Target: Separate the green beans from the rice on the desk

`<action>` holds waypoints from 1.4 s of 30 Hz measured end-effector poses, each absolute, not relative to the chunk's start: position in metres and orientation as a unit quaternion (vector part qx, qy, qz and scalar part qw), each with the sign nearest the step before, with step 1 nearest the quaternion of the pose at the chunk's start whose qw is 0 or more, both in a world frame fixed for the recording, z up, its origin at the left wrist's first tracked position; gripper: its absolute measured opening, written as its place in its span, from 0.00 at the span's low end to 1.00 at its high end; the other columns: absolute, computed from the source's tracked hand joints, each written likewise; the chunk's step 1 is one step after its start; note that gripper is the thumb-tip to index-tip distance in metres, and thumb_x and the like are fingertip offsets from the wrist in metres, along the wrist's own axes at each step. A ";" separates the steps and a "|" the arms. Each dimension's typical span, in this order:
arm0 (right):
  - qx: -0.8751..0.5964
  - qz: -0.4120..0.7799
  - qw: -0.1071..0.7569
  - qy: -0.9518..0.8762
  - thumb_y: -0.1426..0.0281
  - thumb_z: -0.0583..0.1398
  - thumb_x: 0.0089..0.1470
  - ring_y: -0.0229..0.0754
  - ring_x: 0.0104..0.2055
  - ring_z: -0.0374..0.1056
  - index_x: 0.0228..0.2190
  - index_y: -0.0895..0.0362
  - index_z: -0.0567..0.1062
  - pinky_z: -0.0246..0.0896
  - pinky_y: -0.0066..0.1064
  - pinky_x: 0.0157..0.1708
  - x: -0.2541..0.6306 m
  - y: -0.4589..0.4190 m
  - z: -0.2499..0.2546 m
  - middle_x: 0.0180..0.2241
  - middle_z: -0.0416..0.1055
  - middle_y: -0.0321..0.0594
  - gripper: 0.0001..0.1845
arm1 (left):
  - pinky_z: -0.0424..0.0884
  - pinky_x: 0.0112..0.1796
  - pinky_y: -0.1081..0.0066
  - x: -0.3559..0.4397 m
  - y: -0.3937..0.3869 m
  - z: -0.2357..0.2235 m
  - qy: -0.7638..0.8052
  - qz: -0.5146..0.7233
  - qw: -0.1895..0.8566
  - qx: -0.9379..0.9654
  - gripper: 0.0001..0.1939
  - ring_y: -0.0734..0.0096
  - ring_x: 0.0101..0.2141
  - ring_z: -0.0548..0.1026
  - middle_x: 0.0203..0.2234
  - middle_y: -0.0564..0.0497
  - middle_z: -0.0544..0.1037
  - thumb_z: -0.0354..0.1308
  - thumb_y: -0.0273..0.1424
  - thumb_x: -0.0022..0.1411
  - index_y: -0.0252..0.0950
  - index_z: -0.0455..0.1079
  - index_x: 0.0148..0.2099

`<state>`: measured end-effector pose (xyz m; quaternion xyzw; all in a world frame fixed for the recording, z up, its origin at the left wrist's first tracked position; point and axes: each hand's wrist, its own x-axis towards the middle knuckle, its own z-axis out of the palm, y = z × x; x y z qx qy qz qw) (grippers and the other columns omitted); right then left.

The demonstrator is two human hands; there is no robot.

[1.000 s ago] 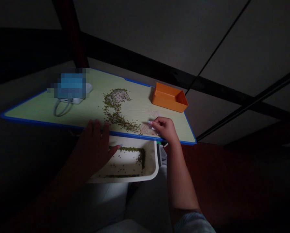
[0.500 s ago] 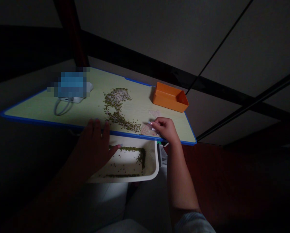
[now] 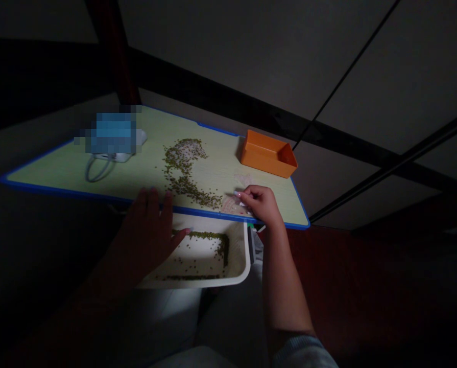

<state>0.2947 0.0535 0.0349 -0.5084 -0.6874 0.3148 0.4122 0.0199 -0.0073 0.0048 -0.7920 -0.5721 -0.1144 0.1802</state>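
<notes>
My left hand point(image 3: 149, 237) lies spread over the near edge of the pale, blue-rimmed table point(image 3: 220, 153), fingers stretched out and thumb over a white tub point(image 3: 247, 255). Small dark-green beans point(image 3: 224, 245) lie along the sides of the tub's floor. On the tabletop, a curved trail of green beans point(image 3: 188, 186) mixed with paler pieces runs toward my right hand point(image 3: 259, 202). That hand is closed with thumb and index finger pinched near the tabletop; what sits between them, if anything, is too small to make out. Pinkish-white bits point(image 3: 232, 205) lie beside its fingertips.
An orange open box point(image 3: 268, 156) stands at the table's back right. At the left are a blurred blue object point(image 3: 113, 133) and a grey cable loop point(image 3: 92, 174) with a white device. Behind the table rises a panelled wall point(image 3: 232, 61); the tub sits above my lap.
</notes>
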 end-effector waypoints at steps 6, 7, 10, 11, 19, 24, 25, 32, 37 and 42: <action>-0.509 0.289 0.395 -0.708 0.53 0.63 0.52 0.32 0.21 0.52 0.20 0.57 0.71 0.45 0.26 0.22 0.295 0.055 0.033 0.16 0.59 0.30 0.22 | 0.60 0.59 0.44 0.019 -0.007 0.002 -0.577 -0.112 0.171 -0.791 0.44 0.27 0.63 0.58 0.59 0.15 0.59 0.50 0.49 0.59 0.17 0.50 0.64; -0.511 0.283 0.390 -0.712 0.53 0.62 0.52 0.32 0.21 0.52 0.20 0.57 0.71 0.45 0.26 0.22 0.295 0.055 0.033 0.16 0.59 0.30 0.21 | 0.60 0.59 0.44 0.019 -0.006 0.002 -0.578 -0.112 0.170 -0.790 0.45 0.26 0.63 0.58 0.59 0.15 0.59 0.50 0.49 0.58 0.17 0.50 0.64; -0.518 0.266 0.381 -0.718 0.54 0.62 0.53 0.32 0.21 0.52 0.20 0.57 0.71 0.44 0.27 0.23 0.295 0.055 0.033 0.16 0.59 0.30 0.21 | 0.59 0.59 0.44 0.019 -0.006 0.003 -0.578 -0.112 0.172 -0.790 0.45 0.26 0.62 0.58 0.59 0.15 0.59 0.50 0.49 0.58 0.17 0.49 0.65; -0.520 0.260 0.380 -0.720 0.54 0.62 0.53 0.32 0.21 0.52 0.20 0.57 0.71 0.44 0.27 0.23 0.294 0.055 0.033 0.16 0.59 0.30 0.21 | 0.60 0.58 0.44 0.019 -0.006 0.003 -0.578 -0.110 0.173 -0.790 0.45 0.25 0.62 0.58 0.59 0.15 0.58 0.50 0.49 0.59 0.17 0.49 0.65; -0.531 0.195 0.375 -0.735 0.56 0.61 0.54 0.33 0.21 0.52 0.19 0.56 0.69 0.43 0.28 0.23 0.291 0.055 0.037 0.16 0.58 0.30 0.20 | 0.61 0.58 0.43 0.020 -0.006 0.003 -0.579 -0.112 0.172 -0.789 0.45 0.27 0.62 0.58 0.59 0.15 0.60 0.49 0.49 0.59 0.16 0.50 0.64; -0.534 0.198 0.387 -0.725 0.56 0.61 0.54 0.33 0.22 0.53 0.20 0.56 0.69 0.44 0.28 0.24 0.291 0.055 0.037 0.17 0.59 0.30 0.20 | 0.61 0.57 0.43 0.020 -0.006 0.003 -0.578 -0.124 0.167 -0.789 0.44 0.28 0.63 0.58 0.59 0.15 0.60 0.49 0.50 0.59 0.17 0.51 0.64; -0.531 0.204 0.390 -0.724 0.55 0.60 0.54 0.33 0.21 0.53 0.20 0.56 0.69 0.45 0.28 0.24 0.292 0.055 0.037 0.17 0.59 0.30 0.20 | 0.61 0.58 0.43 0.020 -0.006 0.003 -0.577 -0.124 0.167 -0.790 0.44 0.28 0.63 0.58 0.59 0.15 0.60 0.49 0.50 0.59 0.17 0.51 0.64; -0.515 0.211 0.391 -0.733 0.57 0.61 0.54 0.33 0.21 0.52 0.19 0.56 0.69 0.45 0.27 0.24 0.291 0.054 0.037 0.16 0.58 0.29 0.20 | 0.61 0.57 0.43 0.020 -0.007 0.006 -0.581 -0.120 0.159 -0.789 0.44 0.28 0.64 0.57 0.60 0.16 0.60 0.49 0.50 0.59 0.17 0.51 0.64; -0.516 0.206 0.386 -0.737 0.57 0.61 0.55 0.33 0.21 0.52 0.20 0.57 0.70 0.45 0.28 0.24 0.290 0.053 0.037 0.16 0.58 0.30 0.20 | 0.61 0.58 0.43 0.021 -0.007 0.005 -0.587 -0.124 0.148 -0.786 0.44 0.29 0.64 0.56 0.61 0.17 0.59 0.49 0.49 0.59 0.19 0.50 0.64; -0.516 0.222 0.375 -0.738 0.57 0.61 0.55 0.32 0.22 0.53 0.21 0.57 0.70 0.46 0.27 0.24 0.290 0.053 0.037 0.17 0.60 0.30 0.19 | 0.60 0.59 0.43 0.020 -0.007 0.004 -0.582 -0.143 0.147 -0.787 0.43 0.31 0.65 0.55 0.62 0.19 0.59 0.49 0.49 0.58 0.21 0.50 0.65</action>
